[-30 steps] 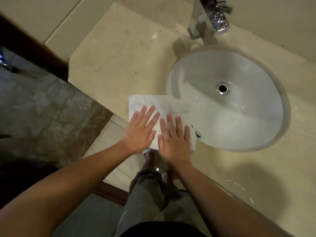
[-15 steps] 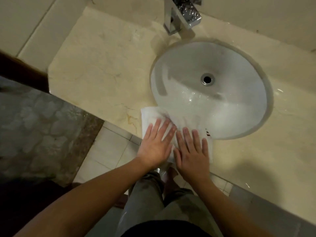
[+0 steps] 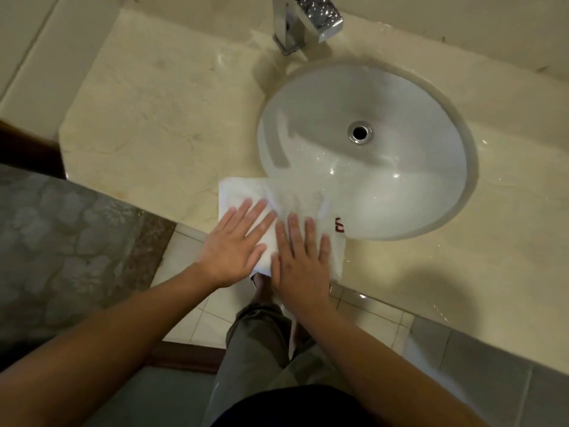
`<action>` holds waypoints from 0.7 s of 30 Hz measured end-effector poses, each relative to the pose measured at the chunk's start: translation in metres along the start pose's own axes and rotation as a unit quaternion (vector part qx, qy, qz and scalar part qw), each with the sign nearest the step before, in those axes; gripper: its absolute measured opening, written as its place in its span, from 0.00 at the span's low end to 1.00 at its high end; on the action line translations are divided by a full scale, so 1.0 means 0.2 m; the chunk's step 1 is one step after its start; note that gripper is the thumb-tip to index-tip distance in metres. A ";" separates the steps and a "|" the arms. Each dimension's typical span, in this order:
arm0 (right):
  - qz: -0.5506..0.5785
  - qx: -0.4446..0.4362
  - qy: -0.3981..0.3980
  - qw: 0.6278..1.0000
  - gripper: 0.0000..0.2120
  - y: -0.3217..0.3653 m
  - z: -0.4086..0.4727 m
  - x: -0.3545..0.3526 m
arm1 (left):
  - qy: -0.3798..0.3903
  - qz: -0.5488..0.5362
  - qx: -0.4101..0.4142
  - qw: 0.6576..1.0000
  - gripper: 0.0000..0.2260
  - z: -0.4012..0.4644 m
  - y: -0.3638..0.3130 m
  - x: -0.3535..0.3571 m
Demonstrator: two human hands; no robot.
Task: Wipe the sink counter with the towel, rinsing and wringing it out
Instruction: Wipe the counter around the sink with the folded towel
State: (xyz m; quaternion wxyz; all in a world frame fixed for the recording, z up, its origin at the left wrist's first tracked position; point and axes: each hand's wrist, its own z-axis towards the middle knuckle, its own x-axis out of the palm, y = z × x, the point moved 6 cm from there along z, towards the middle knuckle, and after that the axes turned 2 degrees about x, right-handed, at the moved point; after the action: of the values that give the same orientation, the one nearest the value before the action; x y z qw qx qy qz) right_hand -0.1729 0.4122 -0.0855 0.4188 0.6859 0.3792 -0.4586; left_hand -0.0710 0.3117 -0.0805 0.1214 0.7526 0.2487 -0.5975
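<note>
The white towel (image 3: 246,192) is lying flat on the front edge of the counter (image 3: 147,124), just left of the sink (image 3: 385,97); one side of it is hanging a little over the rim of the sink; a small red mark (image 3: 338,224) is showing on that side; the near edge of the towel is reaching the front lip of the counter. The left hand (image 3: 232,245) is lying flat on the towel with its fingers spread wide and straight; it is pressing down and is not gripping anything. The right hand (image 3: 303,261) is lying flat right beside it, fingers also spread, pressing on the towel the same way; the two hands are almost touching at the thumbs. The sink is round and white, with a shiny drain (image 3: 359,132) in the middle and some wet drops sparkling inside. A shiny tap (image 3: 304,21) is standing behind the sink, at the top of the view. The counter is looking pale and stony; wet spots are shining near the tap and to the right of the sink. Below the counter, floor tiles (image 3: 187,248) and the person's trouser legs (image 3: 258,349) are showing.
</note>
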 end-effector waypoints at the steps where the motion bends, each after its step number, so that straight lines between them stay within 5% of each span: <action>1: 0.002 -0.011 0.003 1.000 0.29 -0.02 -0.01 0.00 | 0.003 0.001 -0.003 1.000 0.27 0.00 -0.02 0.00; 21: 0.048 0.065 -0.020 0.997 0.28 -0.89 -0.45 -0.15 | 0.015 -0.008 0.073 0.997 0.30 0.29 -0.95 0.09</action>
State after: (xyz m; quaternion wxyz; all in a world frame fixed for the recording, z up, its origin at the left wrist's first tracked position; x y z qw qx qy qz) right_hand -0.3133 0.5559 -0.0771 0.4029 0.7196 0.3065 -0.4753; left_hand -0.2153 0.4493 -0.0909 0.0575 0.7666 0.2117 -0.6034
